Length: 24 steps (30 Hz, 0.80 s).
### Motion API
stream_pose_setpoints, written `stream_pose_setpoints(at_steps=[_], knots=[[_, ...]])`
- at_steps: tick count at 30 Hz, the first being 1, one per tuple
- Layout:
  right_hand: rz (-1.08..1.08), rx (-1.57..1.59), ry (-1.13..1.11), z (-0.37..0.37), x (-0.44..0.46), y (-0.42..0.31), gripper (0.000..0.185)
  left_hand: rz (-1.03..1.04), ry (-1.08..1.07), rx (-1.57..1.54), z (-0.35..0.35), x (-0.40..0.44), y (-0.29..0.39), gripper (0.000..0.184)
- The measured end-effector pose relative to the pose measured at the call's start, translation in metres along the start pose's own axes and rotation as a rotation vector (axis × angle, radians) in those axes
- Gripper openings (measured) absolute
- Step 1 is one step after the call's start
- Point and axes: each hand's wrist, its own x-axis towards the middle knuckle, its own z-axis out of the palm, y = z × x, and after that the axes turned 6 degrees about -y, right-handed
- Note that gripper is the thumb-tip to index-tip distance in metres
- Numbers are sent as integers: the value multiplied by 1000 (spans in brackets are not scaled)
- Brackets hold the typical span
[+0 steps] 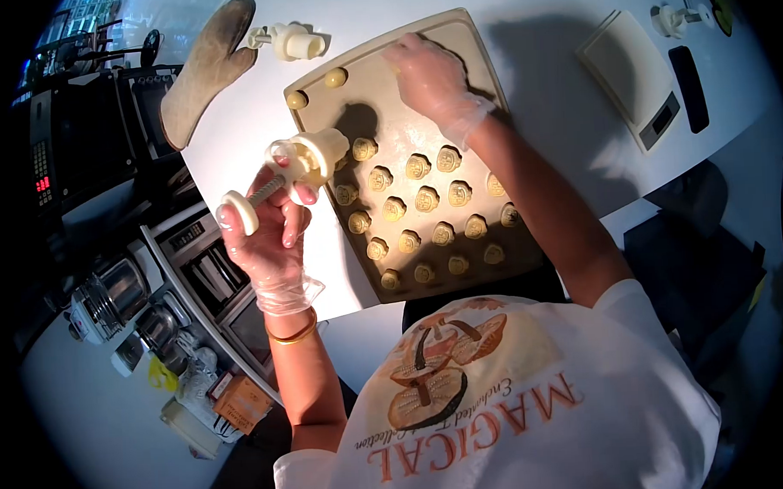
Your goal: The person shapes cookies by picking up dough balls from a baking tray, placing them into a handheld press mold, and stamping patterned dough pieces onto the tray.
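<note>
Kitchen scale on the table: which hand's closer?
Right. The right hand is at the far end of the tray, left of the kitchen scale; the left hand is farther left, beside the tray, holding a cream plunger stamp.

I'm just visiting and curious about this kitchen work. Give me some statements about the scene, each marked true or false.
1. The left hand holds a cream-colored plunger stamp. True.
2. The right hand wears the oven mitt. False: the oven mitt lies on the table, left of the tray.
3. Many patterned dough pieces sit on the tray. True.
4. The bracelet is on the right wrist. False: the bracelet is on the left.
5. Two smooth dough balls sit near a tray corner. True.
</note>
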Motion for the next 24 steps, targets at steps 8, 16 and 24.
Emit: stream_pose_setpoints(at_steps=[8, 16, 24], knots=[[344, 1462, -150, -42, -62, -25, 29, -7, -97, -335, 25, 5, -17, 92], [403, 1653, -343, -45, -81, -28, 37, -97, -223, -510, 22, 11, -27, 90], [471, 1711, -223, -29, -89, -27, 29, -167, -183, -606, 29, 14, -37, 86]])
